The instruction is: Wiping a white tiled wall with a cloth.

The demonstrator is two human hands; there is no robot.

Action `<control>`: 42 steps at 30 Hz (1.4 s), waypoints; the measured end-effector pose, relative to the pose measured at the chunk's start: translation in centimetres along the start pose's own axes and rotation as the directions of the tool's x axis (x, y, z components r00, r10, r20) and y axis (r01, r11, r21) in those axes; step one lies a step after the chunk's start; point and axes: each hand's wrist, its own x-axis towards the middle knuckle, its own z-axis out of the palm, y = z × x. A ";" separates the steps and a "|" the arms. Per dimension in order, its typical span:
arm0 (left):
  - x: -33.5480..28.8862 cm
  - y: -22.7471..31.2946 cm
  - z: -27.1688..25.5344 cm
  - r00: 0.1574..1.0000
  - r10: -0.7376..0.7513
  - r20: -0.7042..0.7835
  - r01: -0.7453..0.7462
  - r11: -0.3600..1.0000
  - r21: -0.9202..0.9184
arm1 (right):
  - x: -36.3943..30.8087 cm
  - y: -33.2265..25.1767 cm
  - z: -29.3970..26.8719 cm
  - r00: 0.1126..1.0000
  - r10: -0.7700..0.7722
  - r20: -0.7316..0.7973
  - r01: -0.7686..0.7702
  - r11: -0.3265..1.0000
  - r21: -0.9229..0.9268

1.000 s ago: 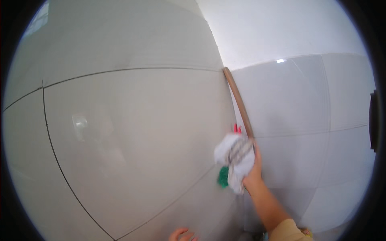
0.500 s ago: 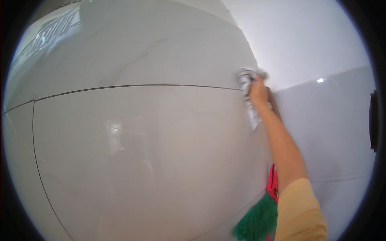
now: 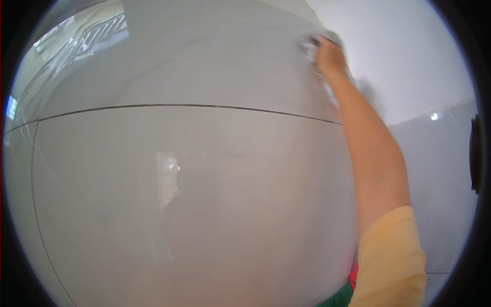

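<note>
High at the upper right, my right hand (image 3: 331, 57) is closed round a crumpled pale cloth (image 3: 310, 49), which is blurred by motion. The hand presses the cloth against a glossy, light grey tiled wall (image 3: 230, 169), close to its right edge where it meets a white wall. My right arm reaches up from the lower right in a yellow sleeve. Part of the cloth hangs below the hand along the wrist. My left hand is out of the picture.
A dark joint line (image 3: 179, 105) runs across the tiles. White plaster (image 3: 399, 56) with grey tiling (image 3: 440, 179) below stands at the right. Behind the sleeve at the lower edge, a green fuzzy thing (image 3: 338, 298) and a red piece (image 3: 353, 276) show partly.
My right hand has moved up the wall with the cloth, from the joint line to well above it. The green and red things have slipped mostly out of view at the bottom.
</note>
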 end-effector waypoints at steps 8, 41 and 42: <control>0.9 0.3 0.7 0.994 0.102 -0.041 -0.100 0.994 0.036 | -0.4 0.8 1.2 0.985 0.025 -0.171 0.011 0.978 0.207; 0.8 -0.8 -0.3 0.997 0.060 0.046 -0.054 0.991 -0.123 | -5.5 1.4 -20.9 0.657 -0.109 -0.746 0.306 0.943 0.132; 1.4 -0.6 -0.7 0.994 0.036 0.105 -0.021 0.990 -0.138 | -4.6 0.3 -22.3 0.484 -0.223 -0.846 0.380 0.925 -0.026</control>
